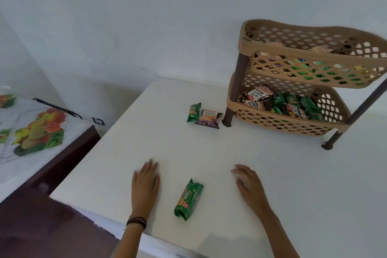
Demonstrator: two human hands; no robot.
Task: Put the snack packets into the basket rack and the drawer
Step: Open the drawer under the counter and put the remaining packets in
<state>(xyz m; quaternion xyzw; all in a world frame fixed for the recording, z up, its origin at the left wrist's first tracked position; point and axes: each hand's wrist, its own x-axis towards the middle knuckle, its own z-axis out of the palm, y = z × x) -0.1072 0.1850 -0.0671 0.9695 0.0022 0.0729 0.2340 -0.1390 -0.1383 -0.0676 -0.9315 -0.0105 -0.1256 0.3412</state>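
Note:
A green snack packet [188, 199] lies on the white table [272, 184] between my hands. My left hand [145, 186] rests flat on the table to its left, fingers straight. My right hand [250, 187] rests on the table to its right, fingers relaxed. Further back lie a smaller green packet [193, 112] and a peanut packet [208, 118], touching each other, just left of the rack's leg. The beige two-tier basket rack [272, 122] stands at the back right; both tiers hold several packets. No drawer is in view.
A white wall runs behind the table. To the left stands a lower dark wooden piece covered by a fruit-print cloth [31, 132]. The table's left edge runs diagonally toward me, with dark floor below it.

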